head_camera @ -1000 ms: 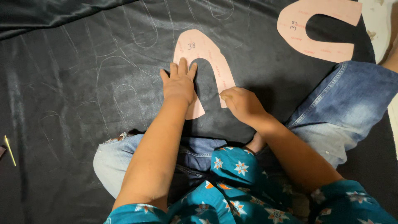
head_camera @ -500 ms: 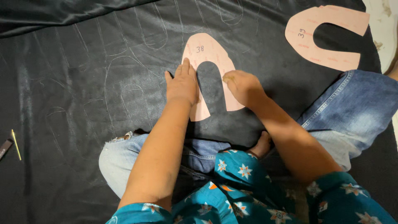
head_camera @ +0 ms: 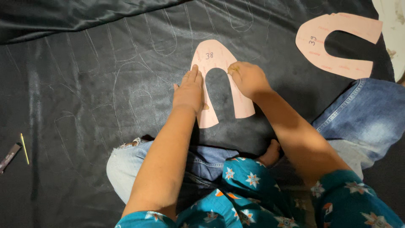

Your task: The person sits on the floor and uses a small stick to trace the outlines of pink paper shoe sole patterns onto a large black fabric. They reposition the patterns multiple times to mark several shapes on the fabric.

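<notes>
Right hand [head_camera: 249, 78] farther up pink template [head_camera: 211, 55]

Black fabric [head_camera: 84, 84] under two pink templates [head_camera: 215, 55].

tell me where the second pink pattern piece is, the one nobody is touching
In the head view the second pink pattern piece lies at the upper right on the black fabric, just above the person's denim-clad knee and apart from both hands.
</notes>
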A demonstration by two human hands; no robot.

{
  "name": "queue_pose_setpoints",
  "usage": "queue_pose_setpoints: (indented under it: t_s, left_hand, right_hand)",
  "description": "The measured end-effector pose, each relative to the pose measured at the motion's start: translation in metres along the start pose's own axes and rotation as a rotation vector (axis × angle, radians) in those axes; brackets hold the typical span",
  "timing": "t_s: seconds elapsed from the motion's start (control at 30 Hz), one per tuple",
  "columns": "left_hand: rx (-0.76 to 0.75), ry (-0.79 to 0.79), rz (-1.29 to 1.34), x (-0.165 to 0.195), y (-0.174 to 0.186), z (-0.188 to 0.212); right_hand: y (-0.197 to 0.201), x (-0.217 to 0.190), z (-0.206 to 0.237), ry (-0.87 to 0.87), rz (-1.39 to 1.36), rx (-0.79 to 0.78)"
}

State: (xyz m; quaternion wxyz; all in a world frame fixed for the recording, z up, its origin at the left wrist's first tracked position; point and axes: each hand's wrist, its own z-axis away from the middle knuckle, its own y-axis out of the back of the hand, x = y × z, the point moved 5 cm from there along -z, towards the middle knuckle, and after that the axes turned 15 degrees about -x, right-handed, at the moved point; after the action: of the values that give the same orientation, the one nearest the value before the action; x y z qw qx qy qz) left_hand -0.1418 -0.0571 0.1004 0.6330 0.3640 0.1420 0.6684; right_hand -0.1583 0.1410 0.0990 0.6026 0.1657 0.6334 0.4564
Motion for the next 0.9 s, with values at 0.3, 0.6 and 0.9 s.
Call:
queue_pose_setpoints:
  t_s: [0.3, 0.6, 0.9]
  left_hand:
    - [0.014, -0.037, 0.039, -0.005, -0.001, -0.003]
    - [0.0, -0.037, 0.024, -0.006, 0.002, -0.004]
    - [-0.005, -0.044, 0.031, -0.009, 0.0, -0.005]
  right_hand:
    - [0.007, -0.008, -0.015, -0.096, -0.068, -0.011]
    - [0.004, -0.004, -0.021, -0.102, -0.094, 0.023]
    - [-0.019, -0.02, -0.055, -0.071, -0.123, -0.028]
